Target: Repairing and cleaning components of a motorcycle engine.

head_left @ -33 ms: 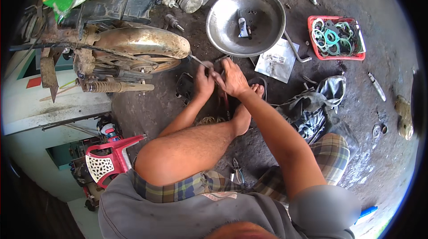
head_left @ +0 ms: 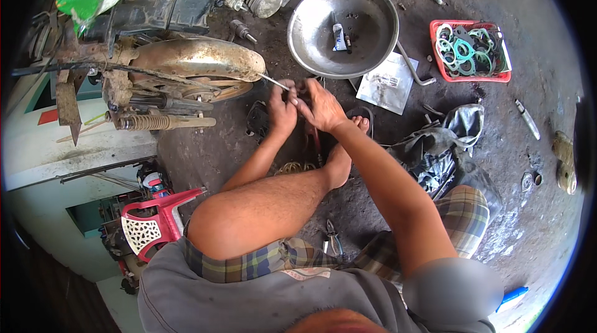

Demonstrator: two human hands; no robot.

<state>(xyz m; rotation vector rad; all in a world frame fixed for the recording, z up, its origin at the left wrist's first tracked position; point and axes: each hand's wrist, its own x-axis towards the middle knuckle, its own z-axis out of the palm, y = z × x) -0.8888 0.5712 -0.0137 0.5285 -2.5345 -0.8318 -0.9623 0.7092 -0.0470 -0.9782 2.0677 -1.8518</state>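
Note:
A thin metal rod (head_left: pixel 272 80) slants from beside the rusty fender (head_left: pixel 199 59) down into the fingers of my left hand (head_left: pixel 283 114), which is closed around its lower end. Close against it, my right hand (head_left: pixel 323 109) has its fingers bent into a pinch. Whatever lies between those fingertips is hidden. Both hands meet above the ground, in front of my sandalled foot (head_left: pixel 360 123). Below them, red-handled pliers or a similar tool (head_left: pixel 316 141) show partly, beside several brass-coloured rings (head_left: pixel 293 167).
A metal basin (head_left: pixel 305 13) holding a tube lies ahead, near a silver packet (head_left: pixel 390 87). Gaskets fill a red basket (head_left: pixel 438 72) at right. Motorcycle parts crowd the left, above a red chair (head_left: pixel 158 224). Pliers (head_left: pixel 333 238) and a black plastic bag (head_left: pixel 457 131) lie nearby.
The rod has shifted slightly left and away from me, and less of it shows across my left fingers. My left hand has moved slightly left; my right hand stays close by.

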